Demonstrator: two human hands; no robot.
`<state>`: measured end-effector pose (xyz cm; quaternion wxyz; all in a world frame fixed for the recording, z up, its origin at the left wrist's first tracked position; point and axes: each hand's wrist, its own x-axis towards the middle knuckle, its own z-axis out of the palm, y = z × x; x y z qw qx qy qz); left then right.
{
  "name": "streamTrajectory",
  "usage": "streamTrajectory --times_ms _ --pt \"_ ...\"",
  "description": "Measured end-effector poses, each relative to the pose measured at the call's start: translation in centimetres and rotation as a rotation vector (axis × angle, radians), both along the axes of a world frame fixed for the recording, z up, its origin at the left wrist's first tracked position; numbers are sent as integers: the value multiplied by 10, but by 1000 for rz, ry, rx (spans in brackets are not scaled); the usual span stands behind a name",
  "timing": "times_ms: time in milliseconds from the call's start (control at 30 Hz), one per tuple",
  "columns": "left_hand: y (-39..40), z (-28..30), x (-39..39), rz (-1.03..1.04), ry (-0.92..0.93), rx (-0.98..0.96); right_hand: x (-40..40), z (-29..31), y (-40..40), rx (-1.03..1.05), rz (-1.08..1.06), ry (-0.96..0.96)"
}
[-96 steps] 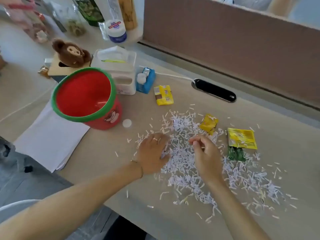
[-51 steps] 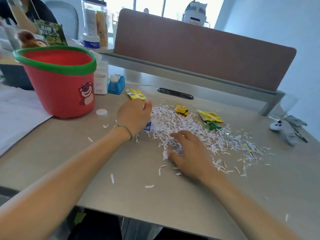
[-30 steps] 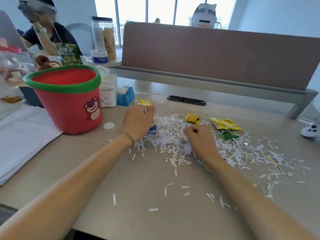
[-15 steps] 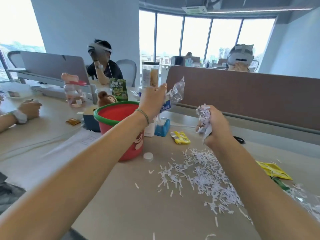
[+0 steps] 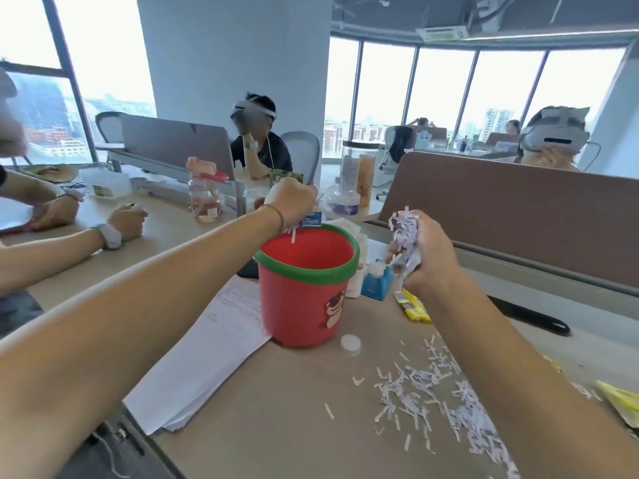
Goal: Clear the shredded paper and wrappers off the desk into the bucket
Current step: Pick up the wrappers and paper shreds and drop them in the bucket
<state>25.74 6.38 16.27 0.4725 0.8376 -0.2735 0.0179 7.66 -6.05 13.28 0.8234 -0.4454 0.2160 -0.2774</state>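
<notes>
Your left hand (image 5: 289, 198) grips a blue wrapper (image 5: 310, 220) over the bucket (image 5: 304, 288); right hand (image 5: 423, 252) fingers curl around shreds (image 5: 403, 225) beside its rim.

Both forearms are bare and sleeveless, with a thin dark bracelet (image 5: 276, 216) circling the left wrist.

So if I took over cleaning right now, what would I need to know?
Left hand: above the bucket, gripping a blue wrapper and some scraps.
Right hand: gripping a wad of shredded paper, to the right of the bucket, not over it.
Done: both handfuls are lifted.
Left: drop both in, then gather the loose shreds and yellow wrappers on the desk.
</notes>
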Motion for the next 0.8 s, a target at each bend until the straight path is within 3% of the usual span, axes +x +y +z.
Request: streamTrajectory --times_ms 267,467,633,733,800 --pt "0 -21 3 -49 -272 425 9 4 13 52 50 -40" --pt "6 -24 2 -155 -175 603 16 7 18 -3 56 -7" --pt "17 -20 5 -271 -25 578 49 9 17 -19 82 12" --pt "28 -14 5 -239 -98 494 75 13 24 -56 -8 76" --pt "37 -11 6 -202 -155 392 91 13 30 -75 42 72"
